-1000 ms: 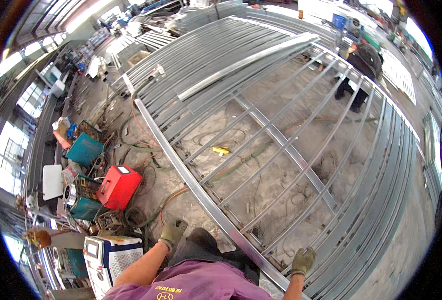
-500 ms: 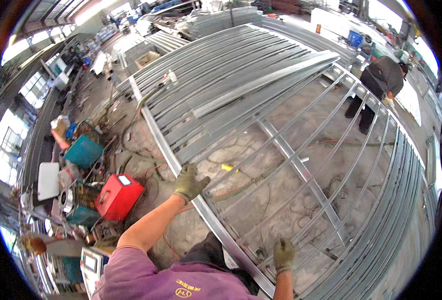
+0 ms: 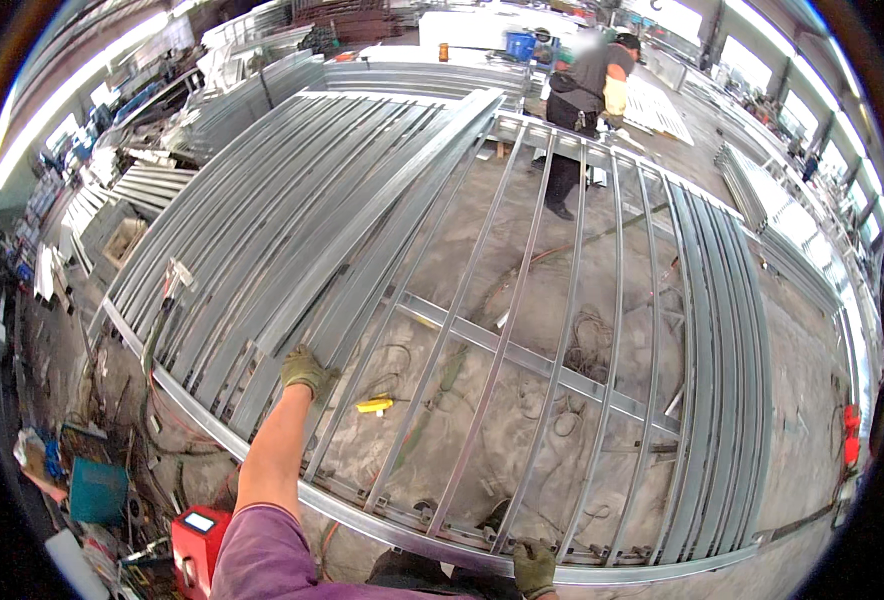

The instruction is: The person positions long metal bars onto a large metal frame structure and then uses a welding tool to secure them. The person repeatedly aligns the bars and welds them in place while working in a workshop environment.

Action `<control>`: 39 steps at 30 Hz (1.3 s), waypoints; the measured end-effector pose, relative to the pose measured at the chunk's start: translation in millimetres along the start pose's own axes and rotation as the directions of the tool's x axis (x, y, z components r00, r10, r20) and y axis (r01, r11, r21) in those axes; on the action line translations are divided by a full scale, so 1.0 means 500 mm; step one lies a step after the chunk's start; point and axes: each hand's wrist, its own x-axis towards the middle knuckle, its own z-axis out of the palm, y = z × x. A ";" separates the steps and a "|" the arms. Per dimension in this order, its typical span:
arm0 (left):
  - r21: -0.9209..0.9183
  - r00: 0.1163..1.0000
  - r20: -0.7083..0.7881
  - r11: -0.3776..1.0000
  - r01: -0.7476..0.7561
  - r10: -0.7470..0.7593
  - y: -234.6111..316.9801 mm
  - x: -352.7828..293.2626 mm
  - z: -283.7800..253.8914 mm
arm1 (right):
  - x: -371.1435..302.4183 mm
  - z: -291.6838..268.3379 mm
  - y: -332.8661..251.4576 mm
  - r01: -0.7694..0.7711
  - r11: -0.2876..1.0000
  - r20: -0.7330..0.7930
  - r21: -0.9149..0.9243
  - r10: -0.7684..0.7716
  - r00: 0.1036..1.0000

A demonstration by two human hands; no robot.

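Note:
A large frame of silvery metal bars lies before me, its near rail [image 3: 402,540] running across by my body. My left hand [image 3: 305,370], in an olive work glove, is closed on the near end of a grey metal slat [image 3: 347,330] among those laid side by side over the left part. My right hand [image 3: 534,567], gloved alike, is closed over the near rail; its fingertips are partly hidden. Thin crossbars [image 3: 497,360] span the open middle. More slats [image 3: 722,380] lie close together on the right. A longer loose channel [image 3: 392,200] rests slantwise on the left slats.
A co-worker [image 3: 582,90] stands beyond the far rail. Through the bars, a yellow object [image 3: 373,406] and cables [image 3: 590,340] show on the concrete floor. At lower left are a red machine [image 3: 198,545] and a teal box [image 3: 99,490]. Metal stock [image 3: 232,105] is piled behind.
My view has turned rightward. My left hand has moved from the frame's near rail onto the slat end. My right hand has come back to the near rail. The co-worker is more upright.

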 end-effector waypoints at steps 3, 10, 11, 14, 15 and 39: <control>-0.023 0.990 0.127 0.998 -0.057 0.059 -0.046 0.032 -0.021 | 0.032 0.035 0.007 0.283 0.912 0.041 -0.296 -0.284 0.958; 0.002 0.961 0.058 0.962 -0.271 0.271 0.110 -0.111 -0.089 | 0.197 0.087 -0.123 0.050 0.980 0.217 0.193 -0.092 0.972; -0.001 0.953 0.038 0.953 -0.302 0.301 0.150 -0.153 -0.097 | 0.228 0.115 -0.125 0.228 0.944 0.176 0.238 -0.273 0.946; -0.170 0.964 -0.026 0.950 -0.264 0.263 0.221 -0.305 -0.073 | 0.331 0.146 -0.323 -0.398 0.674 0.509 0.622 0.037 0.860; -0.210 0.973 -0.043 0.950 -0.231 0.227 0.239 -0.359 -0.058 | 0.345 0.151 -0.388 -0.515 0.568 0.559 0.642 0.113 0.821; -0.954 0.742 0.207 0.299 0.009 0.637 0.797 -0.338 0.311 | 0.120 -0.208 -0.133 -0.274 0.962 0.035 0.005 0.274 0.961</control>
